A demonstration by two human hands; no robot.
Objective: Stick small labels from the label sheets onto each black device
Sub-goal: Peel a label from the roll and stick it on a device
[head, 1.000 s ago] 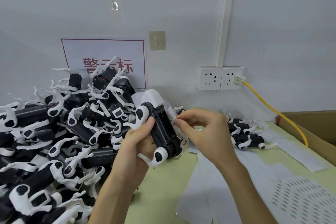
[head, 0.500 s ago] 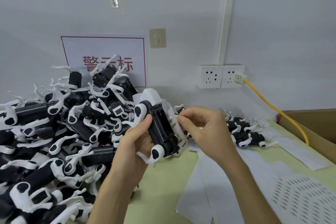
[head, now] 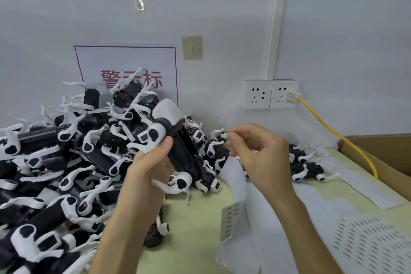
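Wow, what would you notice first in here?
The huge heap of black devices with white straps, piled on the left against the wall. In the middle, the left hand holds one black device up while the right hand pinches what looks like a tiny white label.

The left grip (head: 153,167) holds a tilted black device (head: 182,151), thumb against its white leg. Just right of it, apart, the right grip (head: 260,151) pinches a small label (head: 225,135); a blurred label sheet (head: 233,184) is beneath that grip.

Single head-worn wide-angle view, forward and down, close over the table (head: 195,236).
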